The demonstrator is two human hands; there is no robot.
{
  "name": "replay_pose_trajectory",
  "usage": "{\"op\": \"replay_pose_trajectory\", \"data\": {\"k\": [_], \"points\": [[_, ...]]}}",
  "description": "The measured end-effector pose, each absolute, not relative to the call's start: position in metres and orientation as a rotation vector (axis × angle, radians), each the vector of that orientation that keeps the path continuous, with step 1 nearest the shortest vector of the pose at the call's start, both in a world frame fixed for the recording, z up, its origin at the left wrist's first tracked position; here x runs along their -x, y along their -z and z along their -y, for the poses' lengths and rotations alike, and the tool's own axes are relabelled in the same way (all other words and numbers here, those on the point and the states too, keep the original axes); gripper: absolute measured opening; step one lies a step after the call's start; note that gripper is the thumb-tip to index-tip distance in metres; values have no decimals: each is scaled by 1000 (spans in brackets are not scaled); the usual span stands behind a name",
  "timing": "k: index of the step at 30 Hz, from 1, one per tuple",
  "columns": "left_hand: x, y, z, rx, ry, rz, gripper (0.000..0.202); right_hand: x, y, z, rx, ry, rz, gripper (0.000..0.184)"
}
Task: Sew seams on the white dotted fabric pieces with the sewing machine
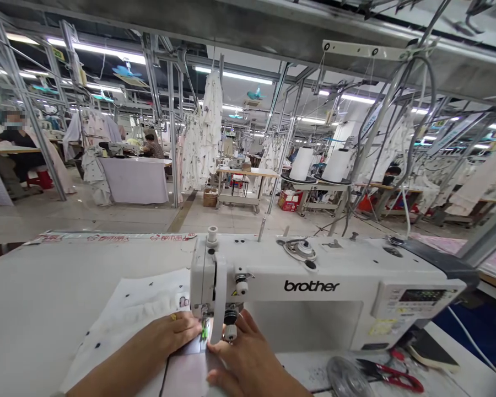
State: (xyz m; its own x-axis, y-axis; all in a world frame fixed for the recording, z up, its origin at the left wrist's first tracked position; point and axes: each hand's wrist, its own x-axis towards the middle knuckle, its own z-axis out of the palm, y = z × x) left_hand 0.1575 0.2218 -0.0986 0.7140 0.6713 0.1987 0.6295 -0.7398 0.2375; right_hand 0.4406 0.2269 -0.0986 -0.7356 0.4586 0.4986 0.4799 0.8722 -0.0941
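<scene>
A white sewing machine [322, 286] marked "brother" stands before me. White printed fabric [124, 303] with small dark motifs lies left of its needle area and reaches under my left forearm. My left hand [179, 333] lies flat on this fabric, fingers together and stretched toward the presser foot, a ring on one finger. A bright green part [204, 332] shows at the lit presser foot. Just right of the foot, my right hand [246, 355] rests with fingers spread, one fingertip beside the foot. The machine's white lever [219, 298] and knobs hide some of its fingers.
Red-handled snips [391, 375] and a clear round disc [347, 377] lie at the machine's lower right, near a dark flat pad [434, 348]. Two white thread cones [302, 164] stand behind. Across the aisle are hanging garments [210, 124], sewing tables and a seated person [16, 140].
</scene>
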Motion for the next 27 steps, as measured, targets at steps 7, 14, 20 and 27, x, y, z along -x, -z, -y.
{"op": "replay_pose_trajectory", "data": {"k": [7,14,20,27], "points": [[-164,87,-218,-2720,-341,-1123,47,-438,91,-221,584,-21,2372,28],[-169,80,-212,-2700,-246,-1184,40,-435,81,-214,605,-150,2432,18],[-169,57,-204,-2646,-248,-1203,46,-433,81,-210,463,-126,2443,31],[-122,42,-180,-2398,37,-1523,59,-419,102,-209,317,-230,2528,40]]}}
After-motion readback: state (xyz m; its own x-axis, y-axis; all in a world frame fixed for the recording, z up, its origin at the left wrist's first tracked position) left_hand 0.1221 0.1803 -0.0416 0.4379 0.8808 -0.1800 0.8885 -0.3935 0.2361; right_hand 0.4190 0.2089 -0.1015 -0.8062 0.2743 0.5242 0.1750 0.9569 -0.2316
